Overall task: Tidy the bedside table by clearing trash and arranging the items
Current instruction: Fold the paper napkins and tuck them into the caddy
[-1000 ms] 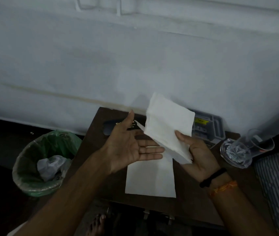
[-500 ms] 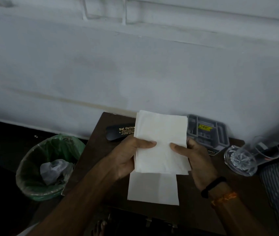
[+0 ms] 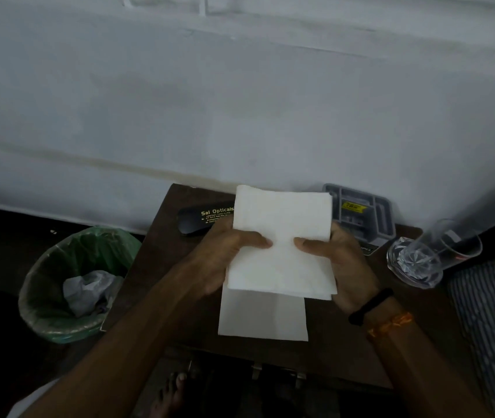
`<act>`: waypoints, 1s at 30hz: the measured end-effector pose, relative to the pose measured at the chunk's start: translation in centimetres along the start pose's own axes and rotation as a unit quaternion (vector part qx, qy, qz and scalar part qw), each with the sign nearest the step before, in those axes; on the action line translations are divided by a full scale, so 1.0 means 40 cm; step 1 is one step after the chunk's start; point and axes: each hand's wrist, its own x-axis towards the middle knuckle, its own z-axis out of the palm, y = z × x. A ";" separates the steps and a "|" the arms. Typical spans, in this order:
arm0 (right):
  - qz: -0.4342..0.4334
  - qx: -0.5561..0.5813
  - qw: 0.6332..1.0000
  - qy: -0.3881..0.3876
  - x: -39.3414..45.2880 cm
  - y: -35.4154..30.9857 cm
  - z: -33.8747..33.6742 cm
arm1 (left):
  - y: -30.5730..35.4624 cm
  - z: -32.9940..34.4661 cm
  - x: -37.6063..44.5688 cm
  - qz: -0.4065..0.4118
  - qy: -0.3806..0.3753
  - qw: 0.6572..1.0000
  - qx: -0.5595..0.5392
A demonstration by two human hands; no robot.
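Note:
I hold a folded white napkin (image 3: pixel 282 224) above the dark wooden bedside table (image 3: pixel 161 260). My left hand (image 3: pixel 225 260) pinches its left side with the thumb on top. My right hand (image 3: pixel 343 267) pinches its right side the same way. A second white napkin (image 3: pixel 263 318) lies flat on the table just below the held one, partly covered by it. A black spectacle case (image 3: pixel 201 220) with gold lettering lies at the table's back left, its right end hidden behind the napkin.
A grey compartment tray (image 3: pixel 373 212) leans at the back by the white wall. A clear glass (image 3: pixel 433 251) lies on its side at the right edge. A green-lined bin (image 3: pixel 44 297) with crumpled trash stands left of the table. Striped bedding (image 3: pixel 493 321) is at the right.
One second ago only my right hand held the napkin, tilted, with my left hand open beside it. Both hands now pinch it, squared up above the flat napkin.

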 end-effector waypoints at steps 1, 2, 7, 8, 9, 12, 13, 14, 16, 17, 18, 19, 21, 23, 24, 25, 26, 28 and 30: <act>-0.014 -0.002 1.000 0.020 0.003 -0.002 -0.006 | 0.008 -0.007 0.001 0.010 -0.015 1.000 0.015; -0.024 0.002 0.999 0.035 0.005 -0.003 -0.012 | 0.015 -0.011 0.000 0.019 -0.030 0.999 0.029; -0.008 0.058 0.998 -0.020 0.015 -0.002 -0.030 | 0.009 -0.015 0.001 0.037 -0.055 0.996 0.055; 0.000 0.059 0.998 -0.037 0.015 -0.002 -0.030 | 0.006 -0.017 0.001 0.041 -0.052 0.996 0.058; 0.006 0.049 0.998 -0.048 0.015 0.001 -0.031 | 0.005 -0.019 0.002 0.037 -0.053 0.997 0.047; 0.003 0.038 0.997 -0.063 0.017 0.012 -0.033 | 0.009 -0.018 0.003 0.003 -0.072 0.997 -0.005; 0.002 0.046 0.997 -0.064 0.019 0.015 -0.035 | 0.012 -0.013 0.001 -0.002 -0.065 0.998 -0.013; 0.002 0.051 0.997 -0.065 0.020 0.014 -0.035 | 0.014 -0.007 0.000 0.001 -0.052 0.998 -0.019; 0.010 0.049 0.996 -0.069 0.019 0.007 -0.034 | 0.015 -0.001 -0.002 0.018 -0.026 0.999 -0.016; 0.015 0.044 0.996 -0.076 0.015 0.003 -0.032 | 0.016 0.000 -0.004 0.027 -0.015 1.000 -0.004; 0.019 0.042 0.996 -0.081 0.013 -0.001 -0.030 | 0.016 0.000 -0.004 0.034 -0.007 0.999 0.008; 0.024 0.046 0.995 -0.083 0.011 -0.002 -0.031 | 0.016 -0.002 -0.004 0.038 0.000 0.999 0.012; 0.044 0.062 0.993 -0.085 0.011 -0.002 -0.037 | 0.016 -0.006 0.001 0.035 0.021 0.999 -0.013; 0.073 0.078 0.990 -0.092 0.007 -0.009 -0.043 | 0.011 -0.008 0.008 0.040 0.030 0.999 -0.022; 0.093 0.103 0.985 -0.101 0.004 -0.014 -0.046 | 0.008 -0.007 0.010 0.048 0.036 0.998 -0.015; 0.115 0.132 0.979 -0.101 0.002 -0.019 -0.049 | 0.004 -0.009 0.014 0.061 0.040 0.997 -0.004; 0.136 0.156 0.975 -0.088 0.002 -0.023 -0.052 | -0.001 -0.013 0.018 0.077 0.043 0.996 0.010; 0.160 0.154 0.974 -0.053 0.005 -0.027 -0.051 | -0.013 -0.021 0.028 0.104 0.051 0.992 0.043; 0.156 0.106 0.982 -0.028 0.008 -0.022 -0.045 | -0.017 -0.025 0.031 0.119 0.061 0.988 0.079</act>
